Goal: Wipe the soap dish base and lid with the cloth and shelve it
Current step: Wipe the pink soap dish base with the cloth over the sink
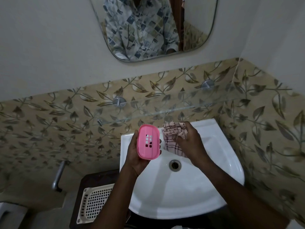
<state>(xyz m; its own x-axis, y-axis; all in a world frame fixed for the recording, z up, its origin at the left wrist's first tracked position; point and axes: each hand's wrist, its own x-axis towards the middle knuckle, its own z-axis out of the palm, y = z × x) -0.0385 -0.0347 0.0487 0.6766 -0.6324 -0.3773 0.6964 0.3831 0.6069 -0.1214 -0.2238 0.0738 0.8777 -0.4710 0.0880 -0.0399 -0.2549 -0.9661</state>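
Observation:
A pink soap dish base [148, 142] with a grid of drain holes is held upright over the sink's left rim, its hollow side facing me. My left hand [137, 156] grips it from below and behind, fingers curled round both long edges. Just to its right, my right hand [188, 139] grips a bunched pink checked cloth [171, 138], which hangs down toward the basin. Cloth and dish are close but apart. A glass shelf [165, 111] on two metal pegs runs along the tiled wall above the sink. No lid is in view.
The white corner sink [189, 187] with its drain [175, 165] lies below both hands. A cream perforated basket [94, 202] sits on a dark stool at lower left. A metal tap handle [58, 176] sticks out from the left wall. A mirror [153, 27] hangs above.

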